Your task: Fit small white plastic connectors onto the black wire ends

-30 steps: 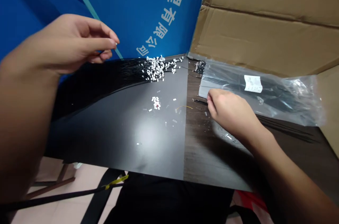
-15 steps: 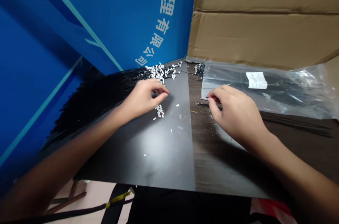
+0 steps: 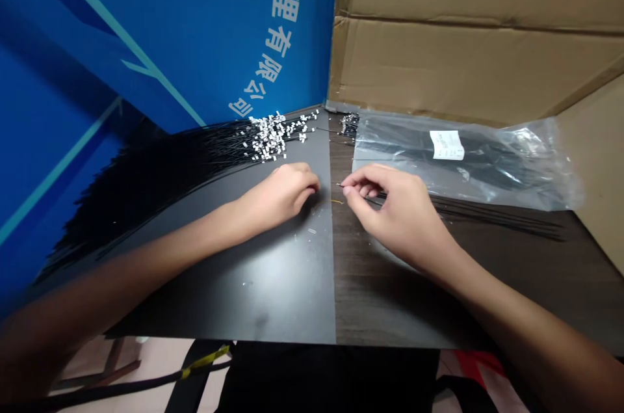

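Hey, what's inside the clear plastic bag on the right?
The clear plastic bag holds a bundle of long, thin black strips, with a white label on it. Creases and glare hide their ends and how many there are.

The head-worn camera looks forward and down, close above the left hand (image 3: pixel 280 195) and right hand (image 3: pixel 392 214).

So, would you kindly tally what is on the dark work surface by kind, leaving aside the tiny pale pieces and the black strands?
Bare left hand and bare right hand: 2
Clear plastic bag: 1
White paper label on the bag: 1
Thin yellow wire: 1
Total: 5
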### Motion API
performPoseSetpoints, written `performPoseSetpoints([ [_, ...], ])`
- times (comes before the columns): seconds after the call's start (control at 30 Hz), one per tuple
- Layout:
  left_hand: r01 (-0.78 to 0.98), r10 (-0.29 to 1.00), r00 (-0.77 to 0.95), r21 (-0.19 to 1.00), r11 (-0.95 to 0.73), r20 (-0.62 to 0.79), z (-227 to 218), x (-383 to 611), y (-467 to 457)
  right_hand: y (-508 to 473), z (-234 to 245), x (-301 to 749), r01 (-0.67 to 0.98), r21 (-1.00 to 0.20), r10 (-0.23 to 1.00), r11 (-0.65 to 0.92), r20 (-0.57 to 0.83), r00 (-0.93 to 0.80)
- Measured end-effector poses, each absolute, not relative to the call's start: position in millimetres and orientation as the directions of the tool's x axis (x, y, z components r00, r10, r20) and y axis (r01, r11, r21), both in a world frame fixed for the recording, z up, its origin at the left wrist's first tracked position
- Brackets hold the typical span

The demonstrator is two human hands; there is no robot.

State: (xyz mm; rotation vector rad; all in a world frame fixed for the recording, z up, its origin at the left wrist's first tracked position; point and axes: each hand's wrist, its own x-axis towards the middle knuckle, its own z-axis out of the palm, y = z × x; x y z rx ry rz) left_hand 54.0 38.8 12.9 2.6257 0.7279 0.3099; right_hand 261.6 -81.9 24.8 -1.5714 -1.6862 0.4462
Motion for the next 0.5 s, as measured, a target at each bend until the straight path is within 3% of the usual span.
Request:
performPoseSetpoints([
  [0.07, 0.429, 0.548, 0.826, 0.482, -0.764, 0.134, 16.0, 45.6, 26.1, -85.4, 28.5, 256.9, 0.519, -0.839, 0.979, 0.161, 0.204, 0.027],
  [0.13, 0.392, 0.602, 0.785, 0.635, -0.666, 0.146, 19.4, 36.0, 12.7, -89.3, 31.7, 252.3, 0.386, -0.912, 0.99, 0.137, 0.138, -0.025],
  [0.2, 0.322, 0.684, 0.723, 0.83, -0.455, 0.095, 21.6, 27.1, 0.8, -92.7, 34.2, 248.2, 0.296, -0.948, 0.993, 0.116, 0.102, -0.063],
  [0.27, 0.233, 0.741, 0.671, 0.949, -0.214, 0.002, 21.6, 20.3, -8.3, -95.2, 35.8, 244.9, 0.228, -0.97, 0.994, 0.087, 0.068, -0.087],
  [0.37, 0.099, 0.752, 0.651, 0.994, 0.047, -0.101, 18.7, 15.7, -17.1, -96.9, 36.9, 242.7, 0.103, -0.994, 0.992, 0.023, 0.01, -0.126],
  [0.5, -0.03, 0.72, 0.665, 0.956, 0.293, -0.2, 15.4, 17.4, -25.0, -96.5, 36.5, 244.1, -0.038, -0.997, 0.977, -0.074, -0.065, -0.203],
])
